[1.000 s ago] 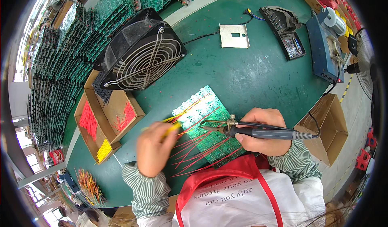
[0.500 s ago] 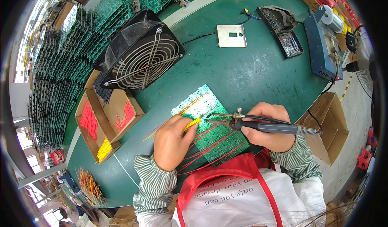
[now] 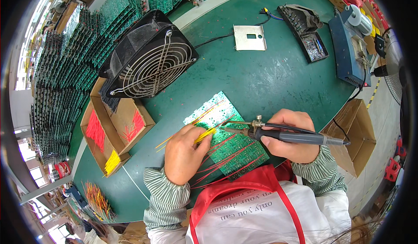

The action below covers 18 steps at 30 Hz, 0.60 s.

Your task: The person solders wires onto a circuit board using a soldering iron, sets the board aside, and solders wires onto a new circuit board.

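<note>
A green circuit board (image 3: 237,150) lies on the green table in front of me, with red wires (image 3: 224,160) and some yellow ones trailing off its left side. My left hand (image 3: 185,150) pinches a small bundle of yellow wires (image 3: 204,135), their tips over the board's middle. Wrapped around the grey handle of a soldering iron (image 3: 291,137) is my right hand (image 3: 289,133). A thin curved solder-feed tube (image 3: 237,123) is fixed to the iron. The iron's tip is close beside the yellow wire ends; whether they touch, I cannot tell.
A black fan (image 3: 152,57) stands behind a cardboard box (image 3: 139,133) of red, black and yellow wires. Tall stacks of circuit boards (image 3: 65,83) rise at left. A metal plate (image 3: 249,38), a black tray (image 3: 305,35) and a blue soldering station (image 3: 348,48) sit farther back.
The iron's tip and tube have shifted slightly at the board. A yellow wire left of my left hand lies differently, and the bundle has moved a little. Both hands keep their grips.
</note>
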Each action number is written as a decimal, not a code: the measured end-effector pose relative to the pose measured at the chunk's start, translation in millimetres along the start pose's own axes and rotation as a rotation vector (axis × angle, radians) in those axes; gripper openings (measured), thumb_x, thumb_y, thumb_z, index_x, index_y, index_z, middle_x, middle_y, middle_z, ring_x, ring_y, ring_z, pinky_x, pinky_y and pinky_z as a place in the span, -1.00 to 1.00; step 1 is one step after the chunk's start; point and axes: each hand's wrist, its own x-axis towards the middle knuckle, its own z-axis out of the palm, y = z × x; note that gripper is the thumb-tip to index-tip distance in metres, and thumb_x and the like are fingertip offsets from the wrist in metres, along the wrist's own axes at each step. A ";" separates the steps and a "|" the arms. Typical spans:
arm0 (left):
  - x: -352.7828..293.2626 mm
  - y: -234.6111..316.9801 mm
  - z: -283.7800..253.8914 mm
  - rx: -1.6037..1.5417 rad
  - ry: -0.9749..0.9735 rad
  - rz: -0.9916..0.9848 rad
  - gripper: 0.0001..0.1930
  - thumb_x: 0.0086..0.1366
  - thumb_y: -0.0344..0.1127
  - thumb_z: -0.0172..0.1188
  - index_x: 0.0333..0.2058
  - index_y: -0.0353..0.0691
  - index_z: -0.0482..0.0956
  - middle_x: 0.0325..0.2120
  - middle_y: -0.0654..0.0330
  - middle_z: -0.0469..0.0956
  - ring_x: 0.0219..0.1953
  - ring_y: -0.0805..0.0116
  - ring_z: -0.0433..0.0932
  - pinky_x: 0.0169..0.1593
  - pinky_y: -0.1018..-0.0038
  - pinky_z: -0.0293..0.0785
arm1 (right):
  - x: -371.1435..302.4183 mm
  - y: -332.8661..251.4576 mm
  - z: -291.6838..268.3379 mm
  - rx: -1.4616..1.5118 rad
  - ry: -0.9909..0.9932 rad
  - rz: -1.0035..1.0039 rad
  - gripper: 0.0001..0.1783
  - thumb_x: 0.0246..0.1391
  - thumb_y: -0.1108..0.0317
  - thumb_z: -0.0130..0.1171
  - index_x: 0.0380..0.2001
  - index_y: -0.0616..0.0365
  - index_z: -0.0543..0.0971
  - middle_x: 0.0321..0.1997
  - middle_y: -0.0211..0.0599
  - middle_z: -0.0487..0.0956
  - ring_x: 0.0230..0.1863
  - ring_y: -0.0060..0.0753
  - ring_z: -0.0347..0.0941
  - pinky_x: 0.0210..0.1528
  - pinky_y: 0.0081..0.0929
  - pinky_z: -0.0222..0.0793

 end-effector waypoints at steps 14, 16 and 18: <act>5.8 17.2 3.0 0.055 0.098 0.152 -0.88 0.06 -0.45 0.30 -0.41 -0.34 0.58 -0.52 0.12 0.51 -0.57 0.28 0.48 -0.50 0.45 0.38 | -6.1 -1.6 -15.0 -0.059 0.041 0.025 -0.81 -0.20 0.42 0.32 -0.49 0.25 0.54 -0.59 -0.34 0.55 -0.58 -0.60 0.46 -0.51 -0.61 0.36; 12.8 11.8 9.4 0.052 0.046 0.150 -0.88 0.08 -0.43 0.29 -0.41 -0.35 0.57 -0.53 0.11 0.51 -0.59 0.25 0.47 -0.49 0.44 0.38 | -7.1 -1.5 -15.6 -0.048 0.049 0.045 -0.81 -0.21 0.41 0.32 -0.49 0.25 0.54 -0.60 -0.34 0.55 -0.58 -0.60 0.46 -0.50 -0.61 0.36; 15.1 8.6 13.8 0.043 0.040 0.147 -0.88 0.08 -0.43 0.29 -0.41 -0.35 0.57 -0.53 0.10 0.50 -0.58 0.24 0.47 -0.48 0.42 0.38 | -6.6 -2.1 -15.4 -0.052 0.043 0.059 -0.81 -0.20 0.41 0.31 -0.49 0.25 0.54 -0.60 -0.34 0.54 -0.58 -0.60 0.45 -0.50 -0.61 0.36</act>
